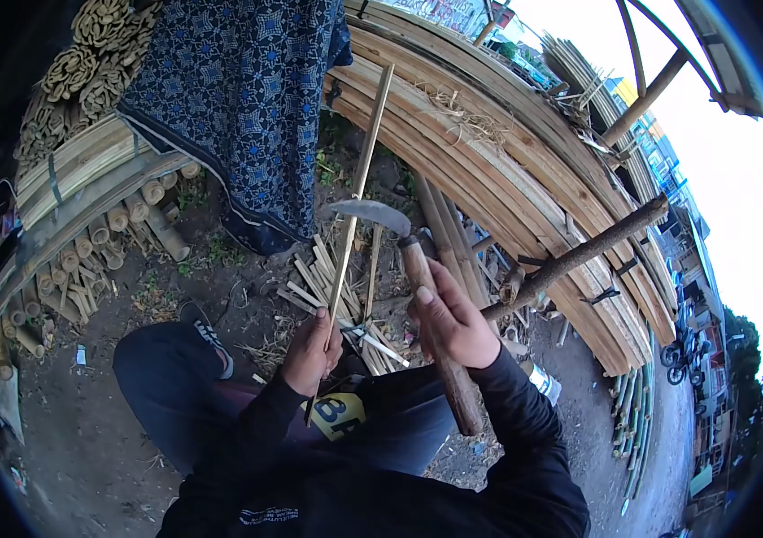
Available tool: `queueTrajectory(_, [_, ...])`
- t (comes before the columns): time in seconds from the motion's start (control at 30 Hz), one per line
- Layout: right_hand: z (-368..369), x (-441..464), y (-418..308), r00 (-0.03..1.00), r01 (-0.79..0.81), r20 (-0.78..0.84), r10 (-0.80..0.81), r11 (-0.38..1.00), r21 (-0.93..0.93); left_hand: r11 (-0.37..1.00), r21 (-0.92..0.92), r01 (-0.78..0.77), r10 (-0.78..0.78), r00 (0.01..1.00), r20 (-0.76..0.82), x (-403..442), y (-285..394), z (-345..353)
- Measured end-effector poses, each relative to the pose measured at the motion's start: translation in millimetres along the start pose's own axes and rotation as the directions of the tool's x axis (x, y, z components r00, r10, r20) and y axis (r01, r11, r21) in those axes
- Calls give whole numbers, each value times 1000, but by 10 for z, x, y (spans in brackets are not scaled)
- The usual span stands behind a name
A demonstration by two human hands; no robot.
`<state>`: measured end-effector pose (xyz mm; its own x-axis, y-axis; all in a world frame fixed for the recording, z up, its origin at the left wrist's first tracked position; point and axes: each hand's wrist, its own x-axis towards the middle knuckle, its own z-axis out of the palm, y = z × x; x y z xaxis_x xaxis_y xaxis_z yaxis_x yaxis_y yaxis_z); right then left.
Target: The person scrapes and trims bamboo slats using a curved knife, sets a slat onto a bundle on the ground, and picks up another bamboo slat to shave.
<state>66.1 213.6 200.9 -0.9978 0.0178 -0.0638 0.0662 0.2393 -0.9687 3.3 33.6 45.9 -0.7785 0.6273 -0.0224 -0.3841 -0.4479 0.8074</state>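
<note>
My left hand (311, 350) is closed round the lower part of a long, thin bamboo strip (356, 199), which slants up and away from me. In my right hand (457, 323) is the wooden handle of a sickle (372, 213), fingers wrapped about its middle. The curved blade points left and crosses the strip well above my left hand; whether it touches the strip I cannot tell. Beneath the strip, a loose pile of cut bamboo strips (317, 271) lies on the ground in front of my knees.
Stacked timber planks (507, 193) run across the front right, with a round pole (592, 249) slanting past them. A patterned blue cloth (238, 108) hangs at front left, beside bundled strips (85, 170) and bamboo poles (99, 229). Farther right lie green bamboo stems (634, 421).
</note>
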Motion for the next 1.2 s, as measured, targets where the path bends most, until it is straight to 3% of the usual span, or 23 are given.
queueTrajectory(0.1, [11,-95,-43,975,-98,195,106,994,-53,1000,-12,-11,11,1000,-4,14,54,-46])
queueTrajectory(0.17, [-58,44,-142,1000,-30,4,30,999,30,999,26,22,-23,999,40,-15,33,-28])
queueTrajectory(0.23, [-67,54,-88,999,21,-30,-21,1000,3,1000,9,25,-26,999,32,-35,-5,20])
queueTrajectory(0.3, [23,-58,-103,984,-45,171,60,995,-88,1000,10,-1,0,1000,27,-12,50,-20])
queueTrajectory(0.33, [-33,-37,-73,979,-57,192,69,996,-64,1000,-8,18,-18,999,44,-35,47,-62])
queueTrajectory(0.37, [-101,59,-73,986,55,165,-39,994,-90,999,-30,39,-37,997,63,-35,45,-81])
queueTrajectory(0.43, [-150,171,-150,998,42,-48,-41,999,19,999,-7,37,-36,997,71,-65,13,-28])
queueTrajectory(0.47, [-119,107,-210,999,-28,-29,29,998,54,999,-20,48,-47,998,38,-63,-27,-8])
queueTrajectory(0.5, [-54,75,-119,997,76,-6,-77,994,-83,999,-24,44,-44,999,6,-34,-7,-19])
queueTrajectory(0.57, [-106,32,-144,981,-35,186,57,992,-120,998,-34,50,-49,998,35,-78,45,-66])
queueTrajectory(0.6, [-206,163,-16,979,162,149,-142,978,-131,999,-10,52,-51,998,46,-81,38,-87])
queueTrajectory(0.63, [-223,163,-325,999,2,35,-1,999,-40,998,13,67,-67,996,58,-90,21,-82])
queueTrajectory(0.73, [-188,225,-282,994,70,-85,-73,996,-48,996,-27,82,-81,996,36,-87,-8,8])
queueTrajectory(0.83, [-241,179,-280,962,124,263,-67,971,-206,997,-45,67,-66,997,27,-59,32,-84])
queueTrajectory(0.9, [-431,367,-403,998,50,26,-50,999,-4,997,-35,75,-73,996,51,-101,-21,-98])
queueTrajectory(0.93, [-443,429,-472,995,92,-50,-90,996,24,995,-36,88,-86,995,51,-151,-74,-66])
queueTrajectory(0.97, [-363,358,-445,994,93,-55,-92,995,33,993,-60,99,-96,994,45,-173,-95,-40])
queueTrajectory(1.03, [-186,264,-421,994,107,49,-100,975,-197,993,-95,76,-72,997,39,-95,-14,-55])
queueTrajectory(1.07, [-227,258,-406,981,65,194,-31,983,-170,994,-84,72,-69,997,45,-118,-11,-99])
queueTrajectory(1.1, [-301,366,-421,980,73,196,-38,982,-174,995,-83,63,-59,997,46,-93,13,-104])
queueTrajectory(1.17, [-471,565,-420,988,130,-76,-135,989,-64,995,11,99,-99,995,26,-127,-18,-72])
queueTrajectory(1.2, [-445,567,-408,989,109,-92,-112,993,-37,995,14,97,-98,994,40,-126,-7,-45])
